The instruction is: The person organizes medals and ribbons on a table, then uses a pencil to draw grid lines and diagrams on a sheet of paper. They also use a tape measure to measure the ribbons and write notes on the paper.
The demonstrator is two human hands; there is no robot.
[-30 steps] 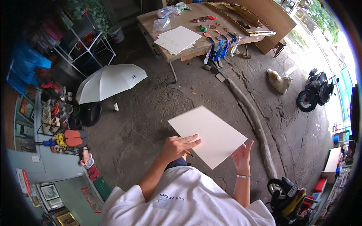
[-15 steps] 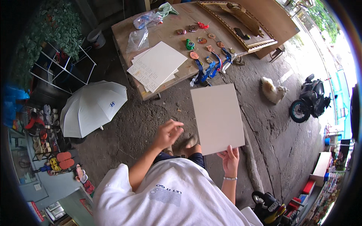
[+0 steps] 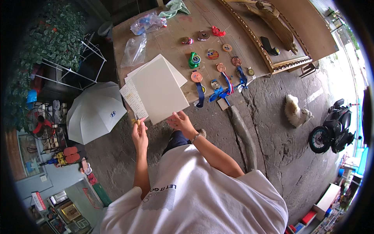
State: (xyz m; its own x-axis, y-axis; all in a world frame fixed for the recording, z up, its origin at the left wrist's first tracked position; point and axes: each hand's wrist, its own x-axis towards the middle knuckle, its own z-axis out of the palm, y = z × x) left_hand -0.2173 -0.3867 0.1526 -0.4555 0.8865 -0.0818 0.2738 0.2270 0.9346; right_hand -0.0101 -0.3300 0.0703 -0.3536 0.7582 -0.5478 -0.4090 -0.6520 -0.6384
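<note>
Cream-white board lies at centre frame on the wooden table, overhanging its near edge. The right hand touches its lower corner with loosely spread fingers. The left hand pinches a small yellow object. Medals lie to the right, a white umbrella to the left.
</note>
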